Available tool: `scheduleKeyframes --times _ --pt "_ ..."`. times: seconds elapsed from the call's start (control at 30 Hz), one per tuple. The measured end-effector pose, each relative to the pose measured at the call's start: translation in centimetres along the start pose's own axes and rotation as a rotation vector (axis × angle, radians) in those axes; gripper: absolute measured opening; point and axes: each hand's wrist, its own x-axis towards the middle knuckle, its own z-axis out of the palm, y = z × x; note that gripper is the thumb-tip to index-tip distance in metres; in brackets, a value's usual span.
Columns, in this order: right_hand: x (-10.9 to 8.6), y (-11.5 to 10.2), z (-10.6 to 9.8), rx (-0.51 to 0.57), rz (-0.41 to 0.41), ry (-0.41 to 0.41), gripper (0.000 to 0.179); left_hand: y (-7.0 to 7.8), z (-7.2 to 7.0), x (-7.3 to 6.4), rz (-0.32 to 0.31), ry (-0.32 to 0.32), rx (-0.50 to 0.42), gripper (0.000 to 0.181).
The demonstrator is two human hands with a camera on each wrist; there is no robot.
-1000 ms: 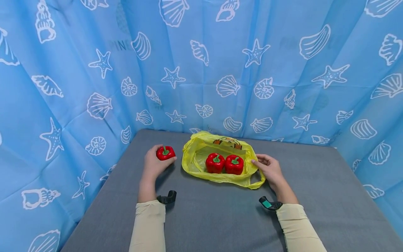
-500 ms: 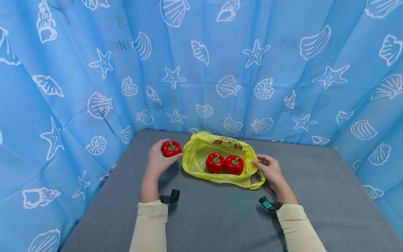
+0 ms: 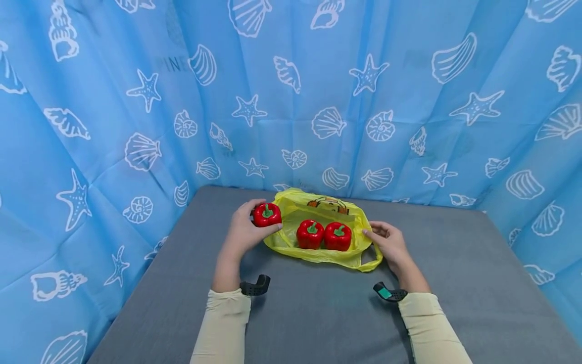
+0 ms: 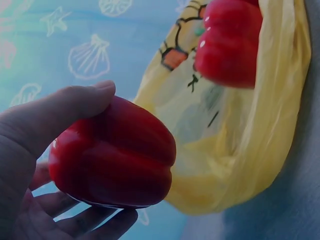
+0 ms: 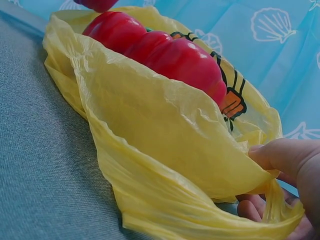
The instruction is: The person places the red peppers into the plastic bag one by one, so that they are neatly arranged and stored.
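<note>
A glossy red bell pepper (image 4: 115,155) with a green stem is gripped in my left hand (image 3: 244,230), thumb on one side and fingers on the other. In the head view it overlaps the left rim of a yellow plastic bag (image 3: 291,251). The bag lies with its mouth spread wide. Side by side inside it sit two more red bell peppers, the left one (image 3: 310,234) and the right one (image 3: 337,236). My right hand (image 3: 390,245) pinches the bag's right edge near its handle loop (image 5: 280,215), seen close in the right wrist view.
A grey cloth-covered table (image 3: 313,313) bears the bag. Behind it and to both sides hangs a blue curtain (image 3: 291,101) with white shells and starfish. Dark wrist devices (image 3: 255,285) sit at both wrists.
My left hand has carried its bell pepper to the right, from beside the bag to over its left rim. The right hand, bag and the two peppers inside have stayed in place.
</note>
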Motion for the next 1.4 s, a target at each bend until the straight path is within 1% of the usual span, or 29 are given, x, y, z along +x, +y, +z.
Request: scheduleKeyframes --times 0.17,0.27,0.43,0.57,0.83,1.13,1.4 --pt "0.0 0.0 -0.1 0.007 0.004 -0.003 0.056 0.2 1.2 0.1 0.015 -0.047 -0.017 0.076" --pt "-0.1 0.0 -0.3 0.012 0.005 -0.006 0.056 0.2 1.9 0.1 0.012 -0.062 -0.016 0.076" --pt "-0.2 0.1 -0.3 0.024 0.015 -0.010 0.057 0.3 2.5 0.1 0.019 -0.085 -0.010 0.074" --pt "-0.3 0.2 -0.3 0.036 0.022 -0.009 0.057 0.3 2.8 0.1 0.022 -0.108 -0.016 0.072" --pt "0.1 0.4 -0.3 0.039 0.019 -0.015 0.056 -0.4 3.2 0.2 0.021 -0.132 -0.014 0.072" --pt "0.0 0.1 -0.1 0.011 0.003 -0.002 0.055 -0.4 3.4 0.2 0.035 -0.156 -0.028 0.070" --pt "0.3 0.3 0.0 0.011 0.015 0.000 0.056 -0.8 3.9 0.3 0.017 -0.164 -0.006 0.070"
